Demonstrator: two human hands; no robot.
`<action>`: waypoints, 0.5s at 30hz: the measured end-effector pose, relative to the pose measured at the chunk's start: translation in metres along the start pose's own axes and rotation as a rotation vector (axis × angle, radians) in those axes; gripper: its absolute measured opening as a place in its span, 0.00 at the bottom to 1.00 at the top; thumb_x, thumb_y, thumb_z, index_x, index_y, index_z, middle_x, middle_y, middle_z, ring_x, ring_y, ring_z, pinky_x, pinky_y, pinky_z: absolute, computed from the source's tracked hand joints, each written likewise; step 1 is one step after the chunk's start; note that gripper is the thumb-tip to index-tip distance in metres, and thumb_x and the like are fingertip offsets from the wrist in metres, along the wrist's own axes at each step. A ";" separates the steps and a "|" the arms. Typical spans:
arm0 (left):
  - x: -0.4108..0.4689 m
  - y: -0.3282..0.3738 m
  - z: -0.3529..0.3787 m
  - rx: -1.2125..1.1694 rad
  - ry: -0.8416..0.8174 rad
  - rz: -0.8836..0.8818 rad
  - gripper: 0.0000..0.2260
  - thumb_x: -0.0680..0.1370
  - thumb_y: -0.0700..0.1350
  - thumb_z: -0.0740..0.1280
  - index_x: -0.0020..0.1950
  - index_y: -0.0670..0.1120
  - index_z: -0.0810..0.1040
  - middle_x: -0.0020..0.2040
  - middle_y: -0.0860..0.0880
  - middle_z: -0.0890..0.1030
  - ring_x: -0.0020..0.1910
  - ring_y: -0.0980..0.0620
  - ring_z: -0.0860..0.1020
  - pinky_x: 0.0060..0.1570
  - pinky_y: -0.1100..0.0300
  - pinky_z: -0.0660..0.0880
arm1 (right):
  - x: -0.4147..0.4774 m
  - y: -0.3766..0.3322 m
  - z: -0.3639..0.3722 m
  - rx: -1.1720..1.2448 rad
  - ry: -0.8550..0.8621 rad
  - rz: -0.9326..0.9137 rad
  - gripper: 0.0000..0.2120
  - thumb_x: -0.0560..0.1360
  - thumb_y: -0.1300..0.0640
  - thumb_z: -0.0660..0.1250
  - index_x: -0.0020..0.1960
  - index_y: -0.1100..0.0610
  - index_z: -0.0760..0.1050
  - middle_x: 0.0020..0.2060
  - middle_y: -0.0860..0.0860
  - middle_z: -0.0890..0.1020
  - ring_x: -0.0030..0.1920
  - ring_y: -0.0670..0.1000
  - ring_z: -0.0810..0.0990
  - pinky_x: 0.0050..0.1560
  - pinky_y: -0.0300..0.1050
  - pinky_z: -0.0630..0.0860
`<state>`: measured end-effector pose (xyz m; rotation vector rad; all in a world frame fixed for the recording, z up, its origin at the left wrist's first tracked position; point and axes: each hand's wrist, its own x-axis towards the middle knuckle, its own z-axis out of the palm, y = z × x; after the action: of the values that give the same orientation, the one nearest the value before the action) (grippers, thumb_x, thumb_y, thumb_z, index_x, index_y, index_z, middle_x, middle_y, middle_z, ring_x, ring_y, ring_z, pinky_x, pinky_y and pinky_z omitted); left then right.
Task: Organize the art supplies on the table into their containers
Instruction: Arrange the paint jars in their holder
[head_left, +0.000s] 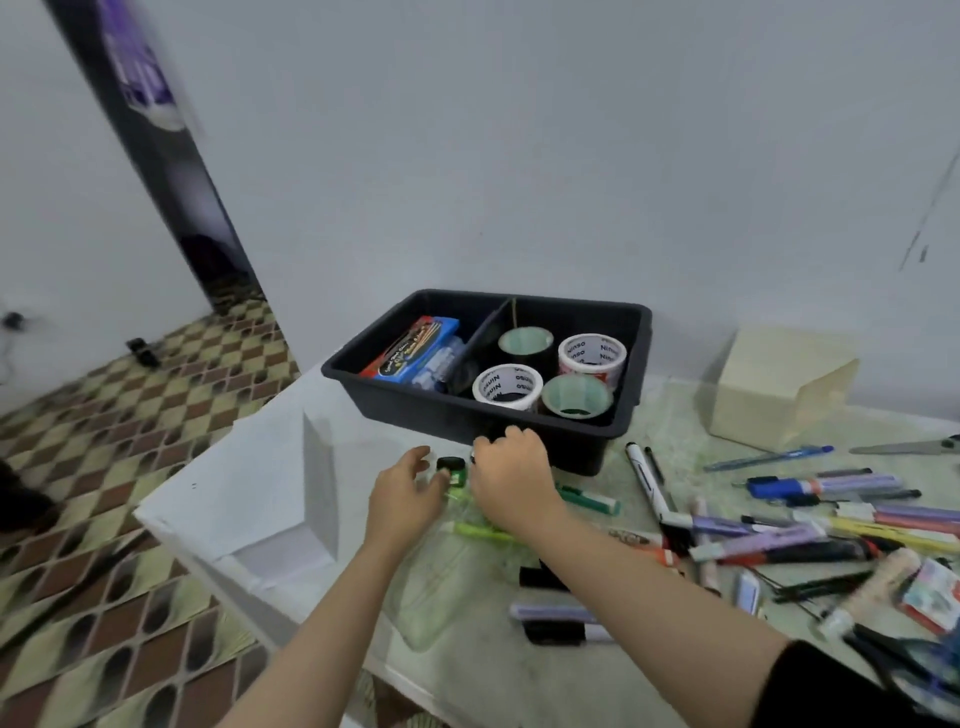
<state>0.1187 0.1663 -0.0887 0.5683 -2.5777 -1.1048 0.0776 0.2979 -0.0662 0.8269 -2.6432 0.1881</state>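
Observation:
A black two-part bin (631, 358) stands at the table's back; its left part holds a blue-and-red pencil pack (413, 349), its right part several tape rolls (592, 355). Just in front of the bin, my left hand (408, 496) and my right hand (511, 475) meet around a small green paint jar with a black cap (452, 470). Left fingers curl beside the jar; the right hand's fingers curl over something I cannot make out. A green marker (589, 499) and a lime highlighter (480, 531) lie by my right wrist.
A heap of markers and pens (810, 519) spreads over the table's right side, with scissors (914, 446) and a cream box (779, 387) behind it. A white open box (270, 467) sits at the table's left edge, beyond which the floor drops away.

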 end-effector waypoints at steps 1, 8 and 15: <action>0.003 0.000 0.001 -0.025 -0.011 -0.014 0.20 0.76 0.48 0.67 0.66 0.46 0.73 0.57 0.46 0.80 0.53 0.48 0.78 0.53 0.57 0.73 | 0.004 -0.002 0.003 0.016 -0.018 0.025 0.19 0.45 0.53 0.78 0.23 0.54 0.68 0.16 0.50 0.69 0.22 0.52 0.70 0.28 0.38 0.59; 0.008 0.002 0.001 -0.126 -0.090 0.007 0.09 0.74 0.43 0.70 0.53 0.49 0.81 0.42 0.52 0.82 0.42 0.60 0.78 0.41 0.67 0.71 | 0.024 -0.007 -0.006 0.088 -0.155 0.139 0.25 0.58 0.56 0.78 0.27 0.54 0.59 0.33 0.54 0.80 0.38 0.55 0.79 0.36 0.42 0.61; -0.002 0.006 -0.001 -0.207 0.041 0.031 0.08 0.73 0.41 0.70 0.52 0.47 0.80 0.46 0.57 0.80 0.47 0.62 0.75 0.45 0.66 0.69 | 0.015 -0.006 0.003 0.133 -0.011 0.104 0.23 0.40 0.55 0.81 0.29 0.56 0.73 0.24 0.51 0.73 0.20 0.50 0.72 0.22 0.34 0.54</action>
<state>0.1190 0.1701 -0.0837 0.4940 -2.3913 -1.3145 0.0687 0.2844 -0.0631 0.7331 -2.7099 0.3910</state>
